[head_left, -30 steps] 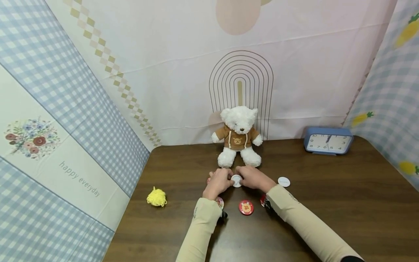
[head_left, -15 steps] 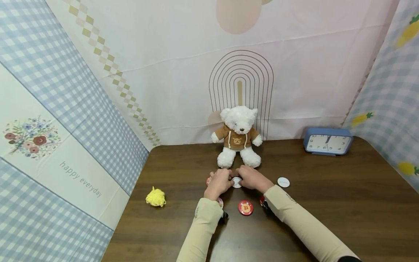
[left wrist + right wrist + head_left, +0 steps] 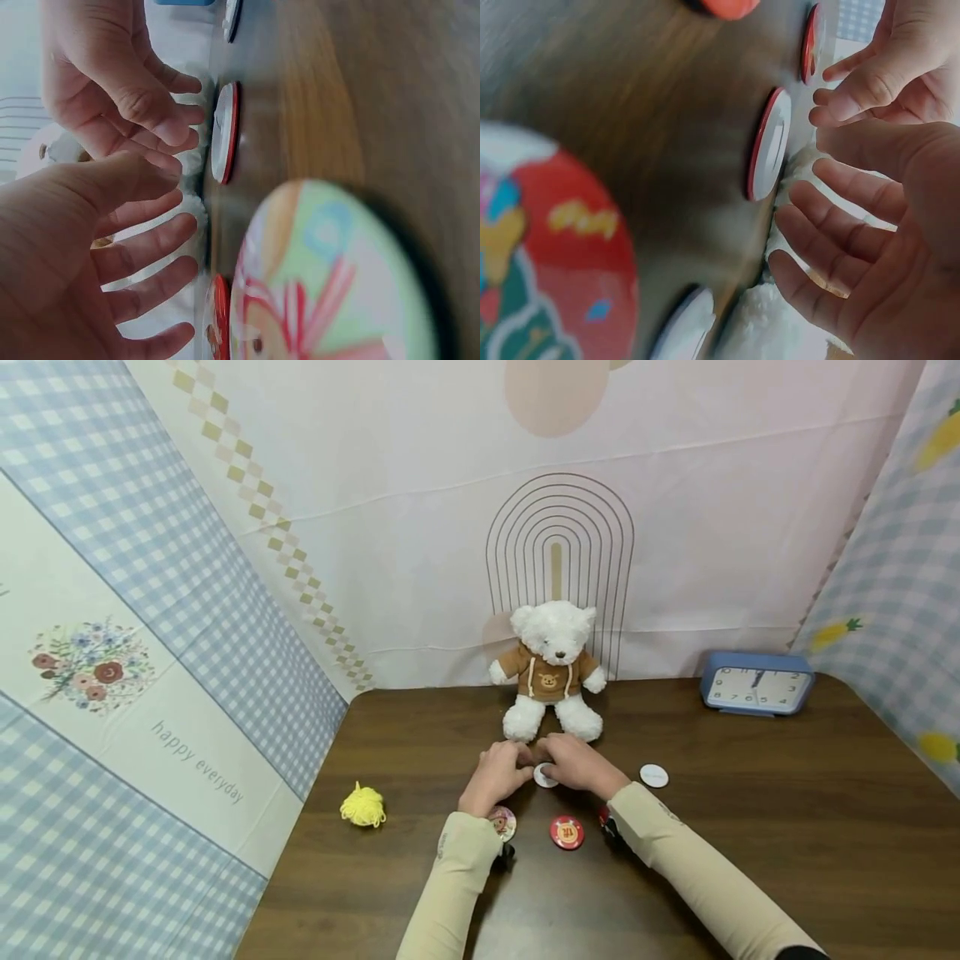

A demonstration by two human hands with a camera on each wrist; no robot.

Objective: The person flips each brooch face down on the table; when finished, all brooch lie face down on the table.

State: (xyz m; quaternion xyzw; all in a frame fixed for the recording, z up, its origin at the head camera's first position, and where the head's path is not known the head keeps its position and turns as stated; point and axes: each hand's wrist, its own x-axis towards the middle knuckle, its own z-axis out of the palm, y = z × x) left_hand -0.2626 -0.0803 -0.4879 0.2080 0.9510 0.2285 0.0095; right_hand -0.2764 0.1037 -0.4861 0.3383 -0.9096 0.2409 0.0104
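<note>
A round button badge (image 3: 546, 775) lies white back up in the middle of the table, its red rim showing in both wrist views. My left hand (image 3: 497, 777) hovers at its left, fingers spread and gently bent, nothing in them. From the right, my right hand (image 3: 583, 764) reaches over it, thumb tip overlapping the badge in the head view. Both wrist views show the fingers of both hands apart from the badge (image 3: 771, 146) and holding nothing. By my left wrist lies a picture badge (image 3: 502, 823); a red badge (image 3: 567, 832) lies nearer me.
Behind the hands sits a white teddy bear (image 3: 553, 668) in a brown hoodie. A white oval badge (image 3: 654, 776) lies to the right, and a blue clock (image 3: 757, 683) stands at the back right. Yellow yarn (image 3: 363, 805) rests on the left. Another red badge (image 3: 604, 817) is partly under my right wrist.
Both hands have risen slightly off the middle badge, with the left shifting a little left. More of the picture badge shows, while the red badge behind the left hand is now hidden.
</note>
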